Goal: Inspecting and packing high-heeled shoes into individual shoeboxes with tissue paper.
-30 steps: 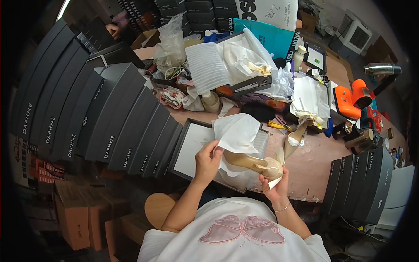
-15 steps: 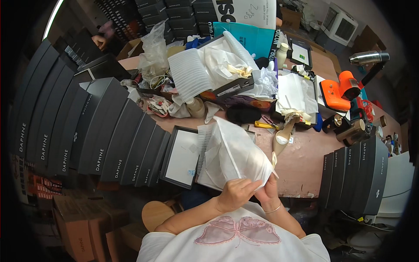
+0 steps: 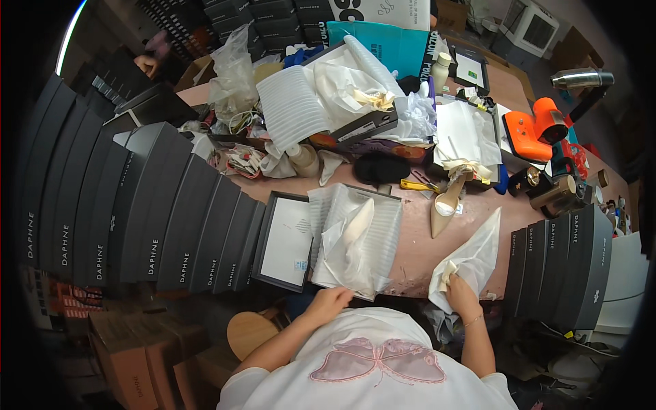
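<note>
My left hand (image 3: 330, 302) rests at the near edge of an open shoe box (image 3: 355, 236) lined with ribbed white foam, touching the tissue paper that covers a cream shoe (image 3: 357, 222) inside. My right hand (image 3: 460, 290) grips a white tissue sheet (image 3: 471, 263) lying on the pink table to the right of the box. A second cream high-heeled shoe (image 3: 447, 199) lies bare on the table beyond that sheet. The box lid (image 3: 287, 239) sits just left of the box.
Rows of dark grey shoe boxes (image 3: 137, 219) stand on the left and others (image 3: 564, 263) on the right. The far table holds white foam sheets (image 3: 290, 109), plastic bags, an orange tool (image 3: 533, 130) and a silver flask (image 3: 577, 78). Another person's hand (image 3: 147, 65) shows far left.
The large tissue sheet I held up before me is gone from my hands. The cream shoe now lies wrapped in the box, and my right hand has moved right onto another sheet.
</note>
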`<state>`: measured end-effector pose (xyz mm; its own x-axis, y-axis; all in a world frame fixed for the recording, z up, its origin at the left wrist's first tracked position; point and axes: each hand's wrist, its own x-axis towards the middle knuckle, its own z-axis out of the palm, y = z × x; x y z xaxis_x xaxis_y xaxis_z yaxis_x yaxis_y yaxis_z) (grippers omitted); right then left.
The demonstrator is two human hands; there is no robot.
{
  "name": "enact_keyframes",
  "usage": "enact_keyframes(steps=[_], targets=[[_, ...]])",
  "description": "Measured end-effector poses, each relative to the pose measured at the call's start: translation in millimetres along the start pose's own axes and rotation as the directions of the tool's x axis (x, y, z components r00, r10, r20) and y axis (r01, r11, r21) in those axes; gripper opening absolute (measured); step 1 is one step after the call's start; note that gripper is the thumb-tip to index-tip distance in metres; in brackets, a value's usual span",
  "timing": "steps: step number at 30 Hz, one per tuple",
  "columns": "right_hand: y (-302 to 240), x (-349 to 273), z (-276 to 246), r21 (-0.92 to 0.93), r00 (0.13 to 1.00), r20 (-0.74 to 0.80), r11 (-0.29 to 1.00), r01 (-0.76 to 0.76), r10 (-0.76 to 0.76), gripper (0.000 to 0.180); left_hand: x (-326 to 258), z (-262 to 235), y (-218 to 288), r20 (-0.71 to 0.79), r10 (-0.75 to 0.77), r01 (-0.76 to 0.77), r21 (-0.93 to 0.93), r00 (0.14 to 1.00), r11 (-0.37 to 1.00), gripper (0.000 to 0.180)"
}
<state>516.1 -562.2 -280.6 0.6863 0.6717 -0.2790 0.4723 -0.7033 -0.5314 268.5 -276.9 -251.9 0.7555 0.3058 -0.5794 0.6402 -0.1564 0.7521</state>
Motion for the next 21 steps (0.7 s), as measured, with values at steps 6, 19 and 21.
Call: enact_keyframes(steps=[6,19,21], targets=[[-109,53,-46,-0.19,0.934,-0.042,0.921,0.341,-0.354,0.03,6,-9,-120,-0.122,-0.542,0.234,-0.809,0.831,0.54,0.056],[-112,116,139,0.061,0.94,0.222,0.965,0.253,-0.26,0.044,45,38,-114,0.079,-0.541,0.287,-0.906,0.837,0.312,0.062],[-118,111,140,0.07,0.949,0.193,0.968,0.242,-0.251,0.039,47,27,-110,-0.03,-0.527,0.199,-0.906,0.849,0.372,0.051]])
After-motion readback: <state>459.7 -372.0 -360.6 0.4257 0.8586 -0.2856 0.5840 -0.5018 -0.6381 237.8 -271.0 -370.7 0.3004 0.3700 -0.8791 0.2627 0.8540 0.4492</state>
